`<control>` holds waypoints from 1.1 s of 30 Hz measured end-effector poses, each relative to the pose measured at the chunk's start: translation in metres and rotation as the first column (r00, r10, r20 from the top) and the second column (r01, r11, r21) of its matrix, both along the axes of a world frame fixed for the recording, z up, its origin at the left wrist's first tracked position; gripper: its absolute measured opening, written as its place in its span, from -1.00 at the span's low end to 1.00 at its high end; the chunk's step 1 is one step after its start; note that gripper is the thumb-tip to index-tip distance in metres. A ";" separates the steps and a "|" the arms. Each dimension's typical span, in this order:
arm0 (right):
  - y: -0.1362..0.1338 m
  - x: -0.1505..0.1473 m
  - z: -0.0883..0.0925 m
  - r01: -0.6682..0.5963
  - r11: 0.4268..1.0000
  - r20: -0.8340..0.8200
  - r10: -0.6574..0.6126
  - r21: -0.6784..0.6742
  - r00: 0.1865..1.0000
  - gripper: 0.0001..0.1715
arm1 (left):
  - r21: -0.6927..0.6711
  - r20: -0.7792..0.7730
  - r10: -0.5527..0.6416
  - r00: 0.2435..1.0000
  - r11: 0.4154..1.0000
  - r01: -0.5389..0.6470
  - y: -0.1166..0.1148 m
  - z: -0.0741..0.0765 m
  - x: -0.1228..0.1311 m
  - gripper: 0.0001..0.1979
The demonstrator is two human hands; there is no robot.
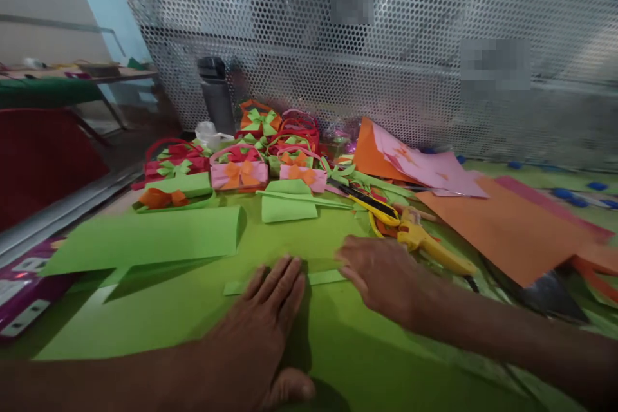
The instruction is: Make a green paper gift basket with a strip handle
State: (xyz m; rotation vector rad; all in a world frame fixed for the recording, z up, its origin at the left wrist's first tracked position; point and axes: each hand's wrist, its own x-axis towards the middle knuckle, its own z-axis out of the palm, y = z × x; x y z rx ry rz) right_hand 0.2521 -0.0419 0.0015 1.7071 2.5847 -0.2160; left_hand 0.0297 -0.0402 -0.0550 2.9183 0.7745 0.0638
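Observation:
A narrow light-green paper strip [326, 277] lies across the green table in front of me. My left hand [270, 309] rests flat over the strip's left part, fingers stretched out and thumb apart. At the strip's right end is my right hand [381, 277], slightly blurred, its fingers curled together on the paper; the fingertips are partly hidden. Just beyond it lie a yellow glue gun [434, 248] and a yellow-and-black box cutter [369, 201]. A folded light-green paper piece [290, 206] sits past my left hand.
Several small paper handbags with bows [239, 174] stand at the back, near a dark bottle [216, 100]. Large green sheets [145, 238] lie at left beside a purple power strip [29, 296]. Orange and pink sheets [506, 225] cover the right. A perforated metal panel [290, 26] rises behind.

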 end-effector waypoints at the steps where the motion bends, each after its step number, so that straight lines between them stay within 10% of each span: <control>1: 0.006 -0.001 0.004 0.045 0.997 -0.073 -0.050 -0.067 0.996 -0.83 | 0.012 0.020 -0.003 1.000 1.000 0.003 0.000 -0.002 0.000 -0.01; 16: 0.050 -0.012 0.000 0.167 0.859 -0.047 -0.217 -0.484 0.975 -0.73 | -0.081 -0.036 0.045 0.998 0.996 -0.048 -0.002 0.007 0.010 0.04; 26: 0.044 0.018 0.015 0.278 0.911 0.097 -0.261 -0.305 0.961 -0.88 | 0.010 0.050 0.042 0.998 0.999 -0.043 0.003 -0.004 0.000 -0.08; 33: 0.034 -0.022 0.014 0.192 0.897 -0.008 -0.213 -0.398 0.977 -0.71 | -0.033 -0.024 0.045 0.999 0.998 -0.046 0.001 0.000 0.002 -0.02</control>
